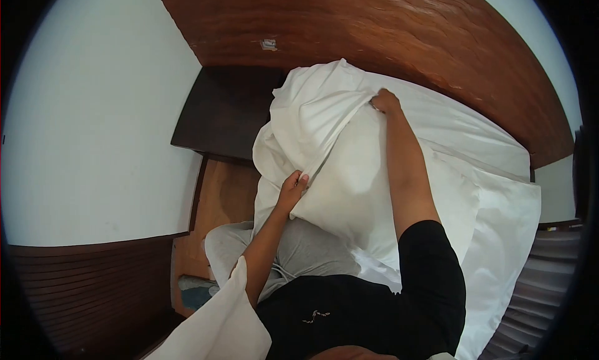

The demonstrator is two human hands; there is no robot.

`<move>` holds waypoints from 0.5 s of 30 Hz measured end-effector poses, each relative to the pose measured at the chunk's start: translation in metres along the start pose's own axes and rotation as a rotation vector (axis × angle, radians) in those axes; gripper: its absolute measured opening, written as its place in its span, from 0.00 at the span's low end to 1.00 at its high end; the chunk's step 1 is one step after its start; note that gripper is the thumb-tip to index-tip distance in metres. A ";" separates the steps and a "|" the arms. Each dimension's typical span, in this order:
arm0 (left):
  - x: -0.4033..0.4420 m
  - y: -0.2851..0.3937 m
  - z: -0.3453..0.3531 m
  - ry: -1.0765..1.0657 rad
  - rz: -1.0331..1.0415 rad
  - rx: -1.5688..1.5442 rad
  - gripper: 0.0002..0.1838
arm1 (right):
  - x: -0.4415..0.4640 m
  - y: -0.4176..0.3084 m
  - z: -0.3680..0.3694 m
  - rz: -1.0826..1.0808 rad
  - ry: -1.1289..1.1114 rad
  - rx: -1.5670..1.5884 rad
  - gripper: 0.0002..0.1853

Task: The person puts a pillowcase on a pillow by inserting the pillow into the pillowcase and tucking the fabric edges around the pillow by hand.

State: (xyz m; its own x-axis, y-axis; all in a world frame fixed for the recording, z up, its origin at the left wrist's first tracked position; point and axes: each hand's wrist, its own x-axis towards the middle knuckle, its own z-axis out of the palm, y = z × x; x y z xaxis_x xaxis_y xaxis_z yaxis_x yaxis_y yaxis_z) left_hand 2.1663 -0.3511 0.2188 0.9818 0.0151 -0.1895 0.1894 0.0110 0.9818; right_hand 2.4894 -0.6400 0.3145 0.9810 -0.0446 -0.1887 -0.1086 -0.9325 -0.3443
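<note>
A white pillow (349,179) lies on the bed in front of me, with a white cloth (318,116) along its left and far side. My left hand (292,190) is closed on the near part of the cloth's edge, beside the pillow's left corner. Farther off, my right hand (385,102) grips the other end of that edge above the pillow. The cloth's edge runs taut between both hands. Another white cloth (218,316) hangs over my left forearm.
A dark nightstand (221,107) stands left of the bed, against the brown wood headboard panel (374,29). More white bedding (499,222) spreads to the right. A grey curtain (543,279) hangs at the right, and wooden floor (228,191) shows at the left.
</note>
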 end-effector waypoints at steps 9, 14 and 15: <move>-0.065 0.039 0.002 -0.083 0.059 0.158 0.31 | 0.000 0.056 0.079 -0.140 -0.101 0.471 0.25; -0.089 0.014 0.001 -0.053 0.078 0.068 0.41 | -0.036 0.028 0.039 -0.232 -0.535 0.109 0.23; -0.099 0.014 -0.001 -0.063 0.069 0.138 0.40 | -0.047 0.021 0.032 -0.248 -0.620 0.035 0.22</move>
State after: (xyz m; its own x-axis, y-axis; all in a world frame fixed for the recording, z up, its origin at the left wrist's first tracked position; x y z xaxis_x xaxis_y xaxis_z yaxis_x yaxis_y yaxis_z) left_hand 2.0714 -0.3512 0.2510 0.9908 -0.0519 -0.1252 0.1179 -0.1253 0.9851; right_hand 2.4364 -0.6462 0.2868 0.7049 0.3935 -0.5901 0.0925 -0.8759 -0.4735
